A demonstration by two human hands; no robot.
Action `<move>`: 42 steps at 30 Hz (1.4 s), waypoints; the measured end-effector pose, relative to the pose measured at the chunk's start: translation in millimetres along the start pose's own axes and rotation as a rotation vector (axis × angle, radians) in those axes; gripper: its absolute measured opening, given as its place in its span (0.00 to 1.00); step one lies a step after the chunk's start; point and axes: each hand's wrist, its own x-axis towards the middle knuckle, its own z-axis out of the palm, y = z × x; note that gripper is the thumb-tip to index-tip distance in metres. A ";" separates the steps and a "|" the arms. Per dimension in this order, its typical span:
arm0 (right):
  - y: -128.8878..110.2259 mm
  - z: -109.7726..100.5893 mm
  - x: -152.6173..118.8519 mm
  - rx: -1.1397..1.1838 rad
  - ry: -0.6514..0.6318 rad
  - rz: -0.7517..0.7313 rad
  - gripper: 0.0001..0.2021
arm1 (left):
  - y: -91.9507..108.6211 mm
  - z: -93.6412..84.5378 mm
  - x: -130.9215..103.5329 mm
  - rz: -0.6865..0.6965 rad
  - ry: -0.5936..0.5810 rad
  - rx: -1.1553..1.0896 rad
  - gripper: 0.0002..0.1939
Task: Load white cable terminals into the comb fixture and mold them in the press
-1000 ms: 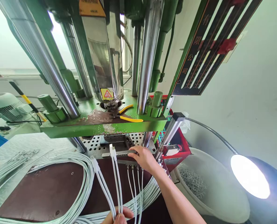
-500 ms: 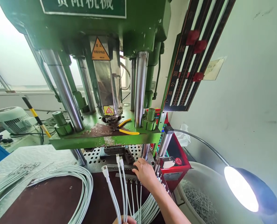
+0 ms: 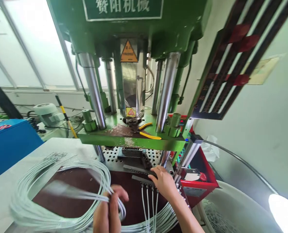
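My left hand (image 3: 109, 208) is closed around several white cables (image 3: 85, 195). Their ends stretch out to the left and are smeared by motion. At the right end of a dark metal bar (image 3: 136, 169), my right hand (image 3: 163, 182) has its fingers curled over the bar's end. Just in front lies a second metal bar (image 3: 142, 181), with several white cables (image 3: 148, 202) running from it toward me. Both bars rest at the far side of a brown board (image 3: 78, 181).
A green press (image 3: 134, 139) stands ahead, with yellow-handled pliers (image 3: 150, 137) on its plate. Coiled white cables (image 3: 58, 222) lie at left, and another bundle (image 3: 164, 217) at right. A red control box (image 3: 207, 184), a lamp (image 3: 286, 212) and a white bin (image 3: 231, 191) are at right.
My left hand has come up into view and swung the white cables' ends to the left. My right hand stays at the bar's end. The camera view has turned left.
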 end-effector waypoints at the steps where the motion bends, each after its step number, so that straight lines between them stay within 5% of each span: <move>1: 2.1 1.3 0.4 0.006 -0.002 -0.008 0.11 | -5.9 -9.5 18.9 0.052 0.095 0.124 0.20; 3: 5.3 3.8 2.0 0.019 -0.002 -0.024 0.11 | -22.7 -31.1 60.6 -0.083 0.216 0.541 0.21; 5: 6.2 5.5 4.1 0.032 0.005 -0.039 0.11 | -43.4 -51.6 98.5 -0.215 0.244 0.673 0.20; 8: 3.0 4.6 5.7 0.050 0.033 -0.038 0.11 | -70.7 -72.0 132.2 -0.404 0.090 0.770 0.18; 11: -1.0 -2.1 2.8 0.059 0.062 -0.002 0.13 | -81.3 -78.3 136.4 -0.511 -0.069 0.827 0.21; 15: 0.7 -15.4 -5.9 0.069 0.023 0.021 0.13 | -66.0 -67.3 112.4 -0.490 -0.237 0.794 0.22; 20: -0.9 -20.9 -20.9 0.077 -0.078 -0.029 0.09 | -25.0 -28.2 35.8 -0.419 -0.925 0.281 0.23; 23: -6.0 -12.3 -24.6 0.073 -0.085 -0.063 0.09 | -12.8 -3.1 -10.7 -0.417 -1.066 0.273 0.19; 27: -10.0 -0.2 -22.3 0.094 -0.077 -0.088 0.06 | -18.9 19.3 -41.5 -0.606 -1.083 0.091 0.15; 33: -8.7 -18.8 -19.3 0.200 -0.067 -0.105 0.06 | -19.3 40.9 -40.8 -1.022 -0.961 -0.501 0.21; 42: -15.3 -64.1 -15.4 0.321 -0.064 -0.082 0.07 | -13.2 31.0 -23.4 -1.027 -0.859 -0.690 0.18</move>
